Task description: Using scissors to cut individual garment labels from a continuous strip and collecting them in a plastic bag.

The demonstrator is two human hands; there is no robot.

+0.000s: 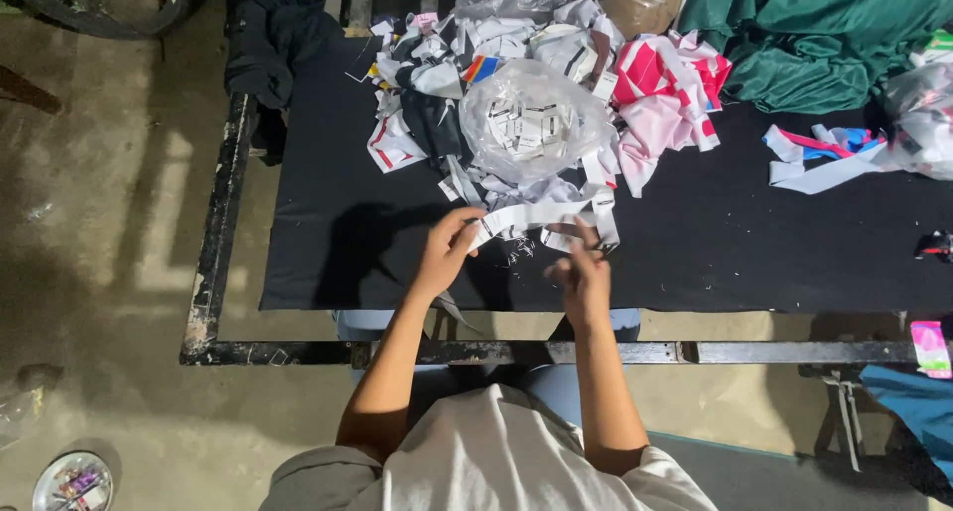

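Observation:
My left hand (447, 251) pinches the left end of a white fabric strip (536, 215) just above the black table top (328, 223). My right hand (583, 271) is closed around small scissors at the strip's right part; only a bit of the blades shows by my fingers. Tiny white snippets lie on the cloth between my hands. Right behind the strip sits a clear plastic bag (536, 119) full of small white labels.
A heap of white, black and pink fabric scraps (655, 94) covers the back of the table. Green cloth (824, 34) lies at the far right, dark clothing (273, 34) at the far left. A rusty metal frame (213, 243) borders the table. A round tin (71, 481) rests on the concrete floor.

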